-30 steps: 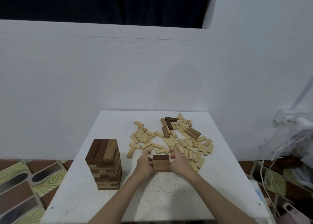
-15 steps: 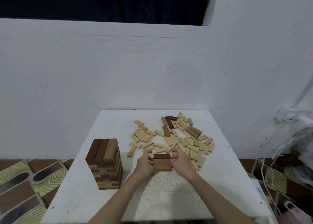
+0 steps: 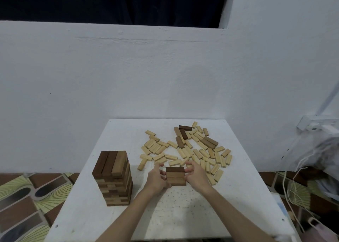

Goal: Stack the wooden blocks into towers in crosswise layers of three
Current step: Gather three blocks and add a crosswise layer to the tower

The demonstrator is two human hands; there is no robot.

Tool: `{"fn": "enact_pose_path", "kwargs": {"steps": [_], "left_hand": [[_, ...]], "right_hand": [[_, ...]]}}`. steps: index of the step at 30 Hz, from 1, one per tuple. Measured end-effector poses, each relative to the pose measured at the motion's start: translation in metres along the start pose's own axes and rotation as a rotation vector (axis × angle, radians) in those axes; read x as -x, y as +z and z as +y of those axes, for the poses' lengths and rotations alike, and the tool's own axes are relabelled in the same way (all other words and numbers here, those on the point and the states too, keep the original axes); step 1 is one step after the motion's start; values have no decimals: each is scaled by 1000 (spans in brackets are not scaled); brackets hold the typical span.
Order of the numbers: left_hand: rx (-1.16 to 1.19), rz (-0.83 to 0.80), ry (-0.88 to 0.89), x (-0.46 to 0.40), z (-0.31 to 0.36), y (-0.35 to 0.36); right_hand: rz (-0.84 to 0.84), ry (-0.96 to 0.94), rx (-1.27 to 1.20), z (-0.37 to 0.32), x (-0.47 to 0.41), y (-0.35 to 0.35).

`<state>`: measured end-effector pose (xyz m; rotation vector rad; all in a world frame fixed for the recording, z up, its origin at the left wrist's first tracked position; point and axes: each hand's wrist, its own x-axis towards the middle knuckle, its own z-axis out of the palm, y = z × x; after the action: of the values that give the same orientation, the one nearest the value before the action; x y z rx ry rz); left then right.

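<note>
Blocks (image 3: pixel 184 150) lie scattered flat across the far half of the white worktop (image 3: pixel 183 214), mostly pale ones with a few dark ones among them at the back. Nearer, at the middle of the worktop, sits a low layer (image 3: pixel 175 176) of three blocks laid side by side, long sides touching, the farthest block dark and the two nearer ones mid-brown. How many layers lie beneath cannot be told from this angle.

At the left side of this layer is the left hand (image 3: pixel 157 177), thumb raised toward the far end and fingers curled in against the layer's near left corner, touching it. The right hand (image 3: pixel 196 175) stands at the right side, fingers bent inward with the tips at or just beside the layer's right edge; whether they actually press the wood cannot be told. Each hand's grip is half-closed, curved rather than spread flat, and neither lifts a block clear of the worktop.

On the left part of the worktop, well apart from the hands, stands a finished tower (image 3: pixel 114 177), upright, its layers crossing one another, topped by two dark blocks and one lighter block.

Patterned floor (image 3: pixel 27 196) shows to the left of the worktop, and a white wall (image 3: pixel 165 67) rises behind it.
</note>
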<state>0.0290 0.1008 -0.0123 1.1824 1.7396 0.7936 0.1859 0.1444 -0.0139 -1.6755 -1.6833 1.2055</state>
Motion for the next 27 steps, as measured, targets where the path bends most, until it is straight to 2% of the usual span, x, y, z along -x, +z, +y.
{"fn": "enact_pose_path", "kwargs": {"steps": [27], "left_hand": [[49, 58, 13, -2, -1, 2]], "right_hand": [[79, 38, -101, 5, -3, 5]]}}
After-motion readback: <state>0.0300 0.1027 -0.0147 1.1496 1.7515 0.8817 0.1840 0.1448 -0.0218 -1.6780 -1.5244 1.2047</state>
